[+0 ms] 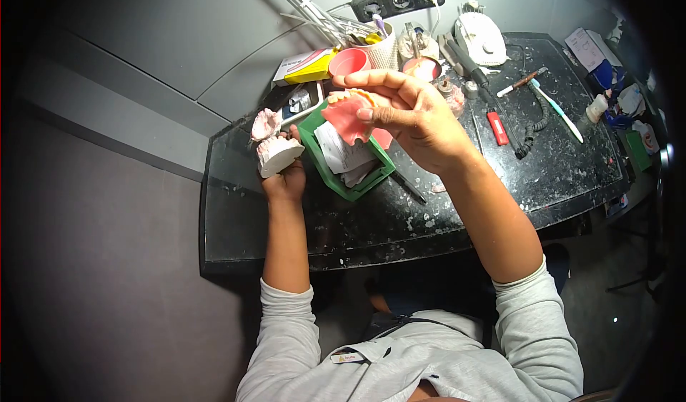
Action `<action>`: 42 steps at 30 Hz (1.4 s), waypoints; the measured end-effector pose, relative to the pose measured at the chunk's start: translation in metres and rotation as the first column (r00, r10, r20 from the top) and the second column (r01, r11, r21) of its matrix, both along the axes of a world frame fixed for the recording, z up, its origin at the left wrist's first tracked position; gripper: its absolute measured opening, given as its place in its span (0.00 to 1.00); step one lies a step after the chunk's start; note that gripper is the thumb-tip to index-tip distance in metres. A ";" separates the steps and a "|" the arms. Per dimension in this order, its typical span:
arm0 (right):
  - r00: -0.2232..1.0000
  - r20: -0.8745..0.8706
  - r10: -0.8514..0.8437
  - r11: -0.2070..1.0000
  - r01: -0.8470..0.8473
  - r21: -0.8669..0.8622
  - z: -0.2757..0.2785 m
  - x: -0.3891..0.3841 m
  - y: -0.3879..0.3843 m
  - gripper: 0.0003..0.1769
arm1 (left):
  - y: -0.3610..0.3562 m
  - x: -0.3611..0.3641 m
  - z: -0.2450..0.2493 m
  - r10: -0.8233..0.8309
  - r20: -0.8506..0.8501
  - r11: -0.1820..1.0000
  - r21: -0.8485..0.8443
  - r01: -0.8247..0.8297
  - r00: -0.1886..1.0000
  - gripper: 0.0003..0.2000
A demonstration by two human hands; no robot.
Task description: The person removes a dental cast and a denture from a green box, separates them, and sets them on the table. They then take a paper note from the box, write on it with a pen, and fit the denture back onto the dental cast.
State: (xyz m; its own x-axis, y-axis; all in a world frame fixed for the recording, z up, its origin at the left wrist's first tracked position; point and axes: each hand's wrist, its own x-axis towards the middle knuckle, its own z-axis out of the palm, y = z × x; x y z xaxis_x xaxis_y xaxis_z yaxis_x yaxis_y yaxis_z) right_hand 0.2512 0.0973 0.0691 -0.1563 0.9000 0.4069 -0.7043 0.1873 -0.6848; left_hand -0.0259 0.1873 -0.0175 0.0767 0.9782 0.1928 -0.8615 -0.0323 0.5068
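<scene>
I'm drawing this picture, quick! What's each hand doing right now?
Left hand: holding the white tooth model.
Right hand: holding the pink plate with teeth, thumb pressed on it.

A black socket strip (pixel 386 5) sits on the wall (pixel 164 30), a toothbrush (pixel 558 112) on the bench (pixel 236 212).

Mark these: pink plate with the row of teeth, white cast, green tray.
Pink plate (pixel 347 120): head view, on its broad smooth pink face, below the teeth.
White cast (pixel 281 158): head view, on its pale flat base.
Green tray (pixel 372 184): head view, on its near wall.
</scene>
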 end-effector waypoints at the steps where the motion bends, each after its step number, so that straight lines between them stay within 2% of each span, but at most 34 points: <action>1: 1.000 0.023 -0.001 1.000 0.001 0.003 0.000 0.001 0.000 0.23 | 0.001 -0.001 -0.001 0.007 0.004 1.000 0.002 -0.007 1.000 0.16; 3: 0.999 0.045 -0.002 1.000 0.001 0.006 0.001 0.002 -0.001 0.21 | 0.000 -0.001 -0.002 -0.008 0.019 1.000 0.028 0.008 1.000 0.16; 4: 1.000 0.015 0.010 0.999 -0.009 -0.045 0.002 0.003 -0.002 0.20 | -0.001 -0.001 -0.001 -0.025 0.035 0.998 0.054 0.023 0.999 0.16; 8: 0.998 -0.049 0.036 0.993 -0.041 -0.110 0.003 0.003 -0.003 0.17 | -0.003 0.001 0.002 -0.034 0.067 0.999 0.024 0.033 0.997 0.16; 10: 0.998 -0.055 0.039 0.992 -0.046 -0.120 0.005 0.002 -0.004 0.16 | -0.005 0.004 0.009 -0.169 0.166 0.984 0.084 0.157 0.972 0.17; 11: 0.997 -0.061 0.043 0.990 -0.051 -0.130 0.005 0.002 -0.005 0.15 | -0.006 0.007 0.012 -0.170 0.165 0.984 0.083 0.158 0.972 0.17; 13: 0.996 -0.067 0.058 0.989 -0.067 -0.130 0.002 0.001 -0.003 0.13 | -0.010 0.012 0.018 0.078 0.015 0.986 -0.147 -0.075 0.997 0.17; 16: 0.996 -0.050 0.071 0.989 -0.076 -0.127 0.005 0.000 -0.006 0.12 | -0.011 0.013 0.020 0.044 0.102 0.986 -0.165 -0.027 0.994 0.17; 23: 0.998 0.053 0.031 0.995 -0.026 -0.098 0.004 0.002 -0.006 0.12 | -0.010 0.013 0.021 0.065 0.084 0.978 -0.204 -0.046 0.994 0.17; 26: 0.999 0.049 0.020 0.994 -0.014 -0.104 0.004 0.002 -0.006 0.12 | -0.009 0.013 0.021 0.094 0.096 0.970 -0.233 -0.070 0.991 0.17; 29: 0.999 0.042 0.020 0.995 -0.016 -0.096 0.004 0.003 -0.007 0.13 | -0.011 0.012 0.020 0.017 0.112 0.988 -0.155 0.001 0.994 0.17; 35: 1.000 0.012 0.023 0.999 -0.022 -0.042 0.004 0.004 -0.008 0.17 | -0.013 0.017 0.024 0.095 0.068 0.978 -0.194 -0.080 0.993 0.18; 37: 0.999 0.008 0.031 0.999 -0.031 -0.036 0.002 0.004 -0.008 0.18 | -0.010 0.011 0.017 0.009 0.092 0.994 -0.109 0.001 0.996 0.18; 42: 1.000 -0.006 0.018 1.000 -0.018 0.012 -0.003 0.002 -0.003 0.20 | -0.009 0.010 0.015 0.037 0.071 0.991 -0.129 -0.027 0.997 0.18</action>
State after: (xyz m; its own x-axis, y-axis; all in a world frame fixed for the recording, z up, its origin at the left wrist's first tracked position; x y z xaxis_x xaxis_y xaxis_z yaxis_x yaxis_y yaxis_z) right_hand 0.2531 0.0947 0.0663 -0.1697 0.8919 0.4191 -0.7120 0.1831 -0.6779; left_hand -0.0164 0.1783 -0.0029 0.0351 0.9969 0.0700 -0.8960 0.0004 0.4441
